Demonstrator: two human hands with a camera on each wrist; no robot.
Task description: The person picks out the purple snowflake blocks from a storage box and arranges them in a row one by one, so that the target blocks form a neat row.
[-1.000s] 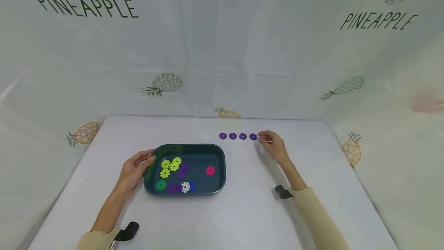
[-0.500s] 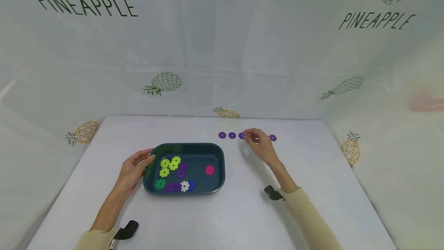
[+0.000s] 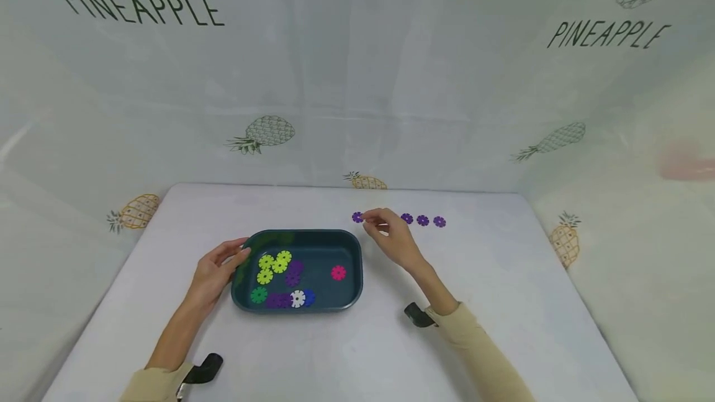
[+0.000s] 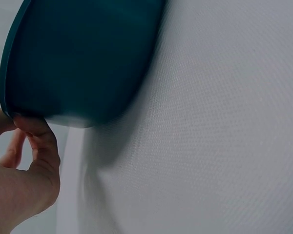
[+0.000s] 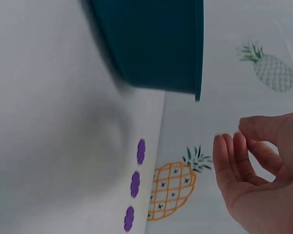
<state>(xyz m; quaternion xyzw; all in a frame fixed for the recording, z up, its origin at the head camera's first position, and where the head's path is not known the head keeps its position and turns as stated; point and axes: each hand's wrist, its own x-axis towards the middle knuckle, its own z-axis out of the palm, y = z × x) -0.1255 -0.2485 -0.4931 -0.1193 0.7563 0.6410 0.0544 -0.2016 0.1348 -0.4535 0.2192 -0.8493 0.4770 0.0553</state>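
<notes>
At the tray's left end, my left hand [image 3: 215, 272] pinches the rim of the dark teal tray [image 3: 315, 253] between thumb and fingers; the left wrist view shows this grip close up. My right hand [image 3: 391, 239] hovers over a row of purple notched flower-shaped discs at the back of the table. Its fingertips are right beside the leftmost purple disc [image 3: 357, 217], while the hand covers part of the row. Three more purple discs [image 3: 422, 220] show to its right. In the right wrist view the thumb and bent fingers are near each other, with nothing visible between them.
Inside the tray lie several yellow discs [image 3: 265, 276], several purple discs [image 3: 293, 279], a green disc [image 3: 259, 295], a white disc [image 3: 298, 299], a blue disc [image 3: 310, 298] and a pink disc [image 3: 338, 273]. A pineapple-print curtain [image 3: 357, 79] hangs behind the white table [image 3: 357, 358].
My right hand has moved left along the purple row, from its right end to near the leftmost disc, uncovering the discs on the right. The left hand and tray have stayed put.
</notes>
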